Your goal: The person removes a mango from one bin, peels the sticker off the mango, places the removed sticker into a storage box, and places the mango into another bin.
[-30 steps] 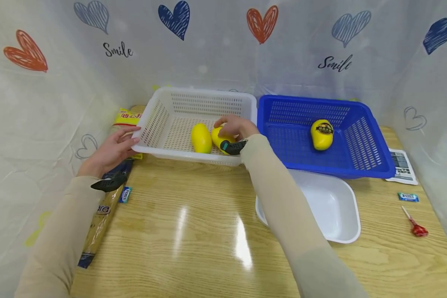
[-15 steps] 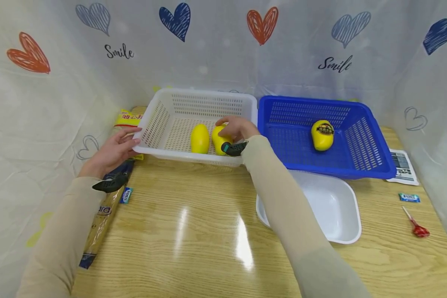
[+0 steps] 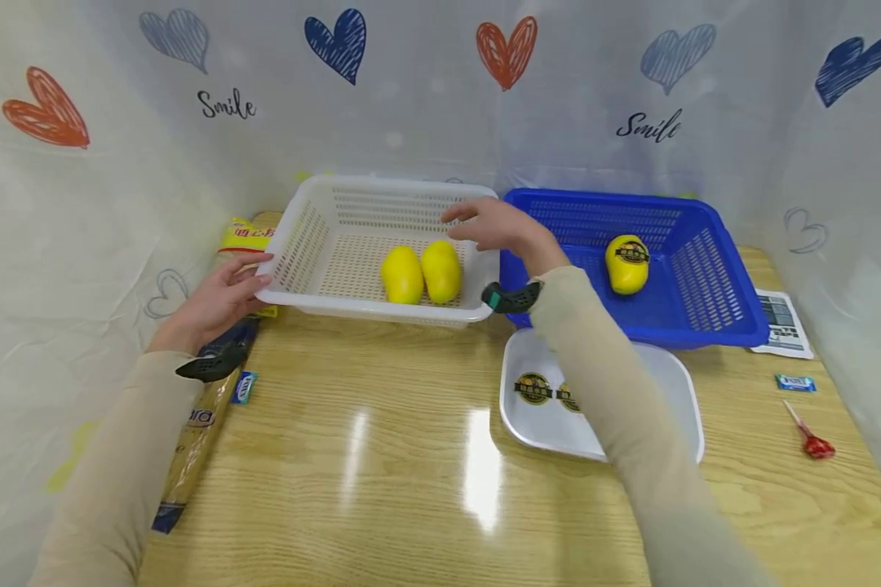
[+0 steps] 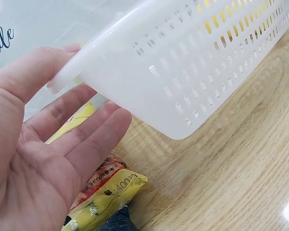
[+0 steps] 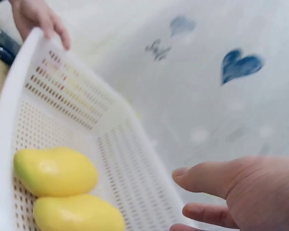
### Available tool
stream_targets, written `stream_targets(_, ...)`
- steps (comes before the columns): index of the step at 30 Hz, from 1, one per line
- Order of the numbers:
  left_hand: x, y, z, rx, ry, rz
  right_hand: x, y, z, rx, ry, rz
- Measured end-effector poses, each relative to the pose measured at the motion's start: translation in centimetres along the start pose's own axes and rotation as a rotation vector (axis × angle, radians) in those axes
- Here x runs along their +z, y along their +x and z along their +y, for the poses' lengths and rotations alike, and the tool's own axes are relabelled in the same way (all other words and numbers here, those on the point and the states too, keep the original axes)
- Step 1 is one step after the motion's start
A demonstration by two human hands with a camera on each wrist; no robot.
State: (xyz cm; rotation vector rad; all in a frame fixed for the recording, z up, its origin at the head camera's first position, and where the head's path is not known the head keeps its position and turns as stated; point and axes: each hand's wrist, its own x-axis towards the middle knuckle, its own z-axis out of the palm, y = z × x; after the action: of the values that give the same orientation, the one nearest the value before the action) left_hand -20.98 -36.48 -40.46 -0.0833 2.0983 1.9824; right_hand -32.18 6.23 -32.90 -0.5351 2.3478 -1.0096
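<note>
At the left end of the white plastic basket point(image 3: 316, 298), my left hand point(image 3: 223, 295) holds the rim, thumb above and fingers underneath, as the left wrist view point(image 4: 62, 120) shows from close by. Two yellow mangoes point(image 3: 402, 275) point(image 3: 441, 271) lie side by side inside this basket, towards its right half. My right hand point(image 3: 495, 224) hovers above the basket's right end with nothing in it, fingers loosely bent and apart from the fruit. A third mango point(image 3: 627, 265), bearing a dark label, sits in the blue basket point(image 3: 697, 334) on the right.
A white tray point(image 3: 668, 383) with dark round labels stands in front of the blue basket, partly under my right forearm. Snack packets point(image 3: 250, 236) and a long brown package point(image 3: 198, 440) lie at left. A lollipop point(image 3: 817, 445) and small blue wrapper point(image 3: 796, 383) lie at right.
My right hand has let go of the right mango and risen up and to the right. That mango now rests against the other. My left hand has stayed on the rim.
</note>
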Motion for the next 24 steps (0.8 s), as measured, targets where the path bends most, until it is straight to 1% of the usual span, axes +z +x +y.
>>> stream_targets(2,-0.1,0.0,-0.1,-0.005,0.004,0.001,-0.9,-2.7,0.7,-0.054,-0.005,0.049)
stream_targets(5,-0.2,0.0,-0.2,-0.005,0.009,0.002,-1.3,-7.2,2.7,-0.123,-0.021,0.16)
stream_targets(8,0.0,0.1,-0.2,-0.009,0.017,0.003,-0.9,-11.9,5.8,-0.155,0.012,0.257)
stream_targets(10,0.2,0.2,-0.2,-0.014,0.02,0.001,-0.4,-14.9,8.2,-0.149,0.061,0.29)
stream_targets(14,0.3,0.2,-0.2,-0.022,0.023,-0.001,0.8,-20.1,13.1,-0.056,0.125,0.384)
stream_targets(16,0.3,0.2,-0.1,-0.025,0.025,-0.001,1.0,-22.3,15.4,-0.031,0.152,0.444)
stream_targets(17,0.3,0.2,-0.1,-0.026,0.029,-0.002,0.9,-23.3,16.4,0.0,0.164,0.478)
stream_targets(18,0.2,0.2,-0.1,-0.026,0.035,-0.001,0.8,-24.2,17.5,0.009,0.18,0.517)
stream_targets(21,0.1,0.1,0.0,-0.03,0.042,-0.002,-0.1,-26.6,20.3,0.005,0.305,0.651)
stream_targets(23,0.0,0.1,-0.1,-0.03,0.047,-0.002,-0.8,-27.8,21.7,0.06,0.321,0.758)
stream_targets(24,0.0,0.1,-0.1,-0.03,0.052,0.0,-1.2,-28.2,22.4,0.081,0.307,0.809)
